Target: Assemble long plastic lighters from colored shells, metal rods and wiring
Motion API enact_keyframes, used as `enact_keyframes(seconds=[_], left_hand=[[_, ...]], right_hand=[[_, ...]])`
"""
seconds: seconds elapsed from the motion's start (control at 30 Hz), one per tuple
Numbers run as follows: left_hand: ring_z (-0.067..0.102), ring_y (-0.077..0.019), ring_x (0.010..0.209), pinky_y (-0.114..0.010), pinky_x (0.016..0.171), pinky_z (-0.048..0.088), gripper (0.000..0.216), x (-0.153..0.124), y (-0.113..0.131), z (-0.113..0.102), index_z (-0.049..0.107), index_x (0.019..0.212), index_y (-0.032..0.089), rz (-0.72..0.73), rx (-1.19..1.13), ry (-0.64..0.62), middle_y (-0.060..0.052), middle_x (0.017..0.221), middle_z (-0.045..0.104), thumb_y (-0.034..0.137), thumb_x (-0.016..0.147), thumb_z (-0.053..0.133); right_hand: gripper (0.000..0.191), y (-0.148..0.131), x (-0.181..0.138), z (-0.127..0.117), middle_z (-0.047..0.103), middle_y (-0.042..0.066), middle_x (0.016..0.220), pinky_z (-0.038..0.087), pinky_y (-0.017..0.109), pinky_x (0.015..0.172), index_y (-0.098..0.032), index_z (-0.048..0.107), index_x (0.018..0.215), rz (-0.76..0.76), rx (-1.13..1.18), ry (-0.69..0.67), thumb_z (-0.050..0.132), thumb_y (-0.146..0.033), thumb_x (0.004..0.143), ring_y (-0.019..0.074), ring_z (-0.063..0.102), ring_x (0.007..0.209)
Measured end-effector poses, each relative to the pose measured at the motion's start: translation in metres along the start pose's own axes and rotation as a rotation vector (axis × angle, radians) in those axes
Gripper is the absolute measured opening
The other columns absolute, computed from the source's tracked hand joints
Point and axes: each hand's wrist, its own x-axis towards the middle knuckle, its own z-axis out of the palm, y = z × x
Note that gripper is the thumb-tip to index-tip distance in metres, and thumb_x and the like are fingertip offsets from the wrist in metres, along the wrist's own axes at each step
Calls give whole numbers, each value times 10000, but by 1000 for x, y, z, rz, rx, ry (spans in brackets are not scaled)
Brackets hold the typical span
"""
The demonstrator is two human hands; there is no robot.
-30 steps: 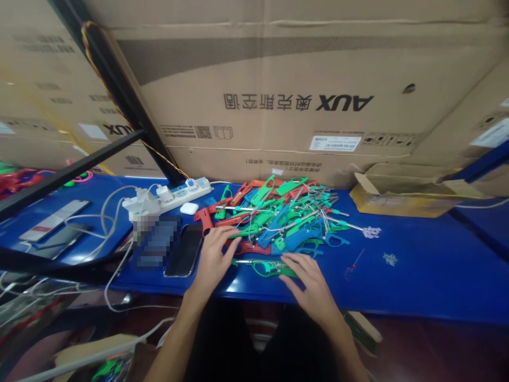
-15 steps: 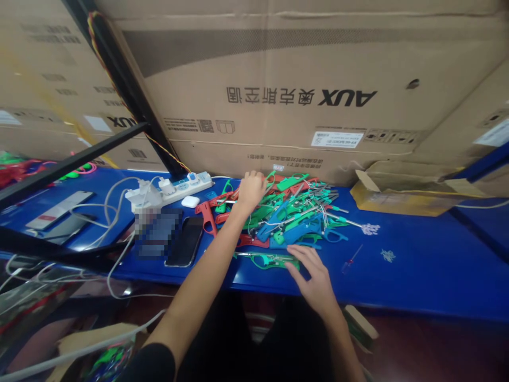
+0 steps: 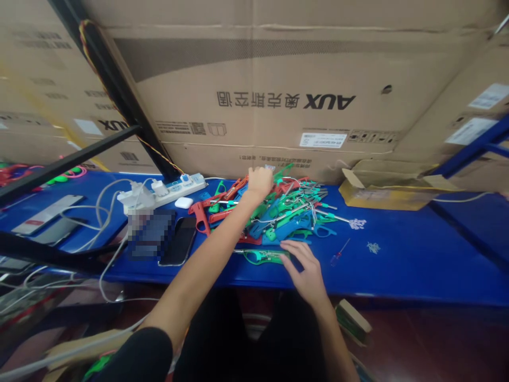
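A heap of green, blue and red plastic handle parts (image 3: 278, 212) with metal rods lies on the blue bench (image 3: 397, 265). My left hand (image 3: 259, 181) reaches over the far side of the heap, fingers curled onto a part there; what they grip is hidden. Nearer me, my right hand (image 3: 304, 268) rests with spread fingers on the bench, touching the end of a single green handle piece (image 3: 260, 257) that lies apart at the front edge.
Left of the heap are a dark phone (image 3: 180, 240), a white earbud case (image 3: 183, 202), a white power strip (image 3: 167, 190) with cables, and more phones. A small red screwdriver (image 3: 340, 253), white bits and an open cardboard box (image 3: 382, 191) lie right. Large cartons stand behind.
My left hand has gone from the near edge of the heap out to its far side and stays there. My right hand keeps its place on the green piece.
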Motion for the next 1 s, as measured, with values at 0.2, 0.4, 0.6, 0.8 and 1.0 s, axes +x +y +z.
enact_keyframes(seconds=[0.2,0.4,0.6,0.8,1.0], left_hand=[[680,-231,1014,-354,917,518,228,-68,-16,-28,675,948,159,-75,-481,59,-126,1058,728,344,1013,558],[512,-118,515,-258,566,459,436,-213,5,11,541,814,199,-160,-1037,-119,-7,683,621,593,982,463],[337,-81,453,-212,468,276,434,-285,-2,38,498,841,217,-360,-1363,-316,72,570,460,631,930,592],[318,-71,491,-199,501,302,397,-301,-27,46,536,849,210,-496,-1549,-286,76,590,435,575,918,678],[329,-74,485,-208,503,301,407,-306,-27,46,545,868,201,-471,-1565,-398,73,561,454,579,913,688]], right_hand=[[195,-3,-2,-4,753,82,1146,561,397,956,-247,737,1138,80,89,76,598,-298,1012,232,697,1079],[362,-27,-24,-8,669,108,1366,591,366,940,-257,651,1362,224,207,69,539,-378,1039,239,686,1162],[373,-34,-56,-9,700,111,1330,576,435,976,-256,663,1369,179,-32,13,502,-357,1049,273,674,1201],[404,2,-99,-34,642,224,1366,419,654,1053,-178,643,1380,188,-704,479,606,-324,1004,400,594,1271],[672,17,-89,-41,548,260,1481,102,859,1100,-170,401,1588,259,-781,330,526,-513,1023,476,450,1423]])
